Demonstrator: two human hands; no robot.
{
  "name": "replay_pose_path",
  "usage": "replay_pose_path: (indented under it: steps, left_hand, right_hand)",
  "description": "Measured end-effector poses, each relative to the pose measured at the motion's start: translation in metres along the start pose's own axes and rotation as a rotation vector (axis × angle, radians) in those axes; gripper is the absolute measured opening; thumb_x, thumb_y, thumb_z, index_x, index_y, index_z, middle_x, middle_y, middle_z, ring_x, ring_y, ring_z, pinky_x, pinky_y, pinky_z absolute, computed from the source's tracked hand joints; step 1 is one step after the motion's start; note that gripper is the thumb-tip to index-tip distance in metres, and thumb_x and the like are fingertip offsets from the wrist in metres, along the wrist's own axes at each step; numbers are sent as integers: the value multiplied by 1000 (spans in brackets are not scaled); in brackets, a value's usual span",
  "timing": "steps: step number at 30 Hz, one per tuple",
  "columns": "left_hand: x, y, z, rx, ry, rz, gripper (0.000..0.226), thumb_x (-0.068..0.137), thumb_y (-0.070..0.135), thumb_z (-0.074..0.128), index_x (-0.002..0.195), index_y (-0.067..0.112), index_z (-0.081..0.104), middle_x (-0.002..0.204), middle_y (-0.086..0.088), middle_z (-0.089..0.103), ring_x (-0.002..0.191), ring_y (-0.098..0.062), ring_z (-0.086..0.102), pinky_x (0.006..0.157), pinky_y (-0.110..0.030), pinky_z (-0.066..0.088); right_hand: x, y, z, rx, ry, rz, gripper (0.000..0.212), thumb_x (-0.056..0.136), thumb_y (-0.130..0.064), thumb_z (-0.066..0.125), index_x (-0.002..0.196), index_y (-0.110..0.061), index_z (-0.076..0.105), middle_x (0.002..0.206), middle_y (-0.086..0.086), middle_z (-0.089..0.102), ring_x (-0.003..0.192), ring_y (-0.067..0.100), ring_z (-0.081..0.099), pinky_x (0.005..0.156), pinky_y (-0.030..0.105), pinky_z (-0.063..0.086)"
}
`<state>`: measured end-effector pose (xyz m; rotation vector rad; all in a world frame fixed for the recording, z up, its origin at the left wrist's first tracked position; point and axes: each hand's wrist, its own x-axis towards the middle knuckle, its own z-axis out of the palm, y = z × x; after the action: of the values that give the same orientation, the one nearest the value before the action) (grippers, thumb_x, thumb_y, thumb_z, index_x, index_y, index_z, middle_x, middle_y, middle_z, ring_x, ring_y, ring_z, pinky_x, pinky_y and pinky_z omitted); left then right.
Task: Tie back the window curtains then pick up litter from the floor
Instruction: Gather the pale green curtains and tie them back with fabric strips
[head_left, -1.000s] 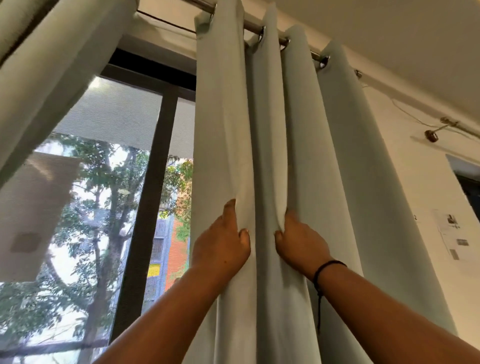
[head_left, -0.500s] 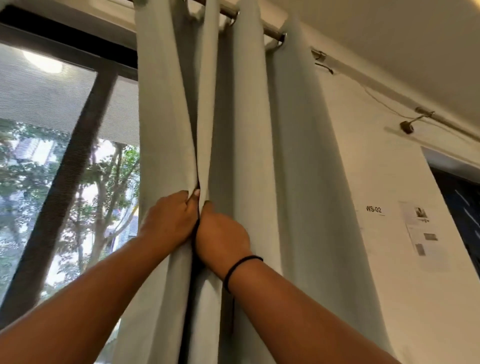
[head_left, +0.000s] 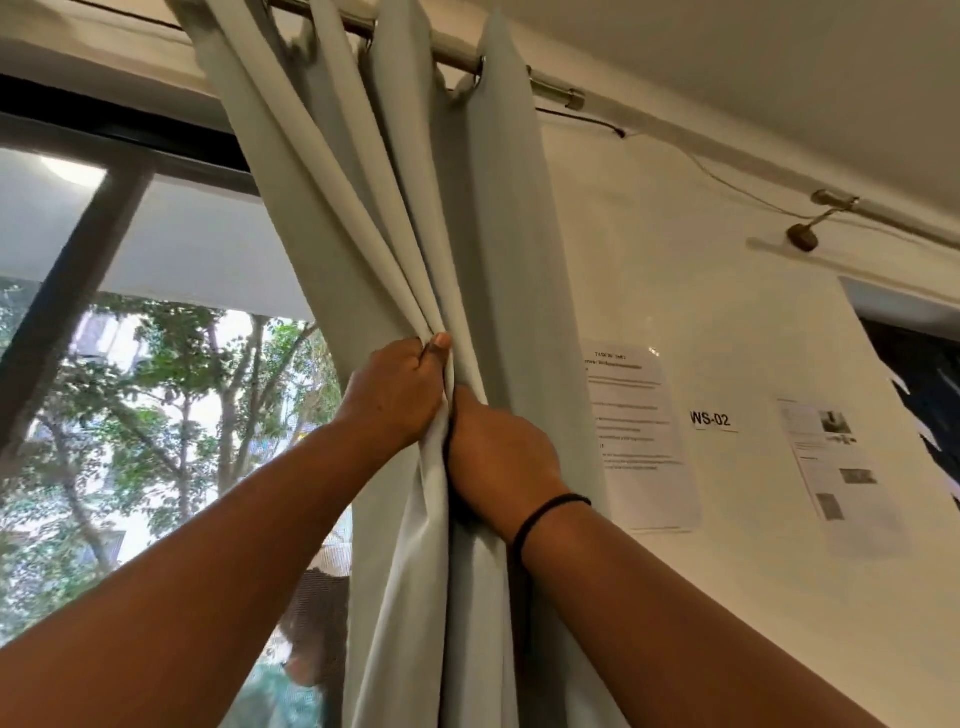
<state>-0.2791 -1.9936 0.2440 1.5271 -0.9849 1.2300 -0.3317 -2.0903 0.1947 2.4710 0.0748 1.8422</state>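
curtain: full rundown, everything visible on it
The curtain is pale grey-green, matte woven-looking cloth, hung by metal eyelets on a silver rod at the window's right side. It is bunched into deep vertical folds, leaning in from upper left toward the grip. The left hand grips the gathered folds, thumb on top; the right hand holds them just below. Its lower end is out of view.

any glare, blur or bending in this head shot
Head view: daylight through the window blows out patches of sky behind the trees; the curtain and both hands, left and right, are evenly lit; wide-angle bending tilts the rod; the wall papers' small print is too soft to read.
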Motion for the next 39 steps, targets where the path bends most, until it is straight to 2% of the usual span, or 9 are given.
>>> replay_pose_path:
  steps: [8, 12, 16, 19, 25, 27, 31, 35, 39]
  left_hand:
    - [-4, 64, 73, -13, -213, 10, 47, 100, 40, 35, 97, 6, 67, 107, -21, 66, 102, -36, 59, 85, -36, 44]
    - [-4, 42, 55, -82, -220, -19, 44, 95, 48, 40, 83, 14, 65, 92, -15, 68, 87, -33, 64, 76, -39, 52]
    - [1, 9, 3, -24, -127, -117, 68, 63, 84, 49, 55, 16, 51, 53, -2, 54, 61, -28, 62, 54, -30, 41]
    - [14, -17, -43, 1, -103, -247, 72, 53, 70, 73, 98, 18, 50, 86, -3, 60, 83, -25, 61, 72, -36, 50]
    - [19, -72, -120, 279, 15, -252, 73, 76, 30, 60, 137, 18, 22, 117, -13, 58, 101, -36, 58, 83, -37, 46]
    - [10, -84, -135, 303, 78, -173, 82, 79, 30, 59, 142, 27, 6, 118, -12, 57, 92, -33, 60, 82, -40, 50]
    - [-8, -98, -161, 354, 169, 34, 101, 83, 26, 58, 134, 46, -26, 139, -9, 35, 69, -27, 57, 64, -35, 47]
    - [-10, -110, -186, 413, 145, 145, 75, 87, 22, 49, 138, 46, 0, 124, -6, 42, 71, -23, 54, 64, -32, 42]
    - [-10, -121, -203, 356, 91, 111, 52, 85, 26, 49, 133, 31, 31, 116, -6, 55, 94, -29, 59, 74, -33, 43]
  right_hand:
    - [3, 82, -40, -25, 22, 244, 23, 93, -25, 44, 112, -21, 55, 113, 9, 50, 88, 30, 58, 80, 36, 47]
    - [5, 77, -45, 278, -66, 162, 19, 92, -28, 51, 80, -22, 65, 83, -2, 66, 76, 17, 62, 64, 24, 45]
    - [10, 20, -15, 146, -188, -26, 23, 89, -25, 54, 108, -12, 60, 106, 6, 61, 94, 25, 60, 81, 36, 50]
    - [18, -36, 10, 56, -224, -187, 36, 82, -35, 56, 113, -18, 57, 112, 3, 54, 98, 22, 56, 84, 37, 50]
    - [66, -77, 9, 672, -233, 2, 22, 89, -26, 53, 99, -11, 67, 88, -2, 65, 69, -4, 55, 67, 16, 48]
    - [84, -74, 10, 703, -4, 261, 38, 85, -47, 56, 99, -12, 58, 94, 8, 63, 74, 13, 57, 73, 36, 50]
    - [111, -95, 18, 601, -38, 500, 110, 56, -85, 57, 135, -15, 28, 118, 4, 51, 102, 26, 56, 78, 37, 47]
    - [132, -106, 16, 265, 127, 514, 51, 84, -25, 57, 126, -3, 38, 105, 13, 59, 81, 26, 54, 69, 32, 43]
    - [138, -148, 26, 49, 71, 400, 28, 86, -16, 45, 112, -7, 53, 114, 18, 60, 90, 33, 55, 76, 34, 43]
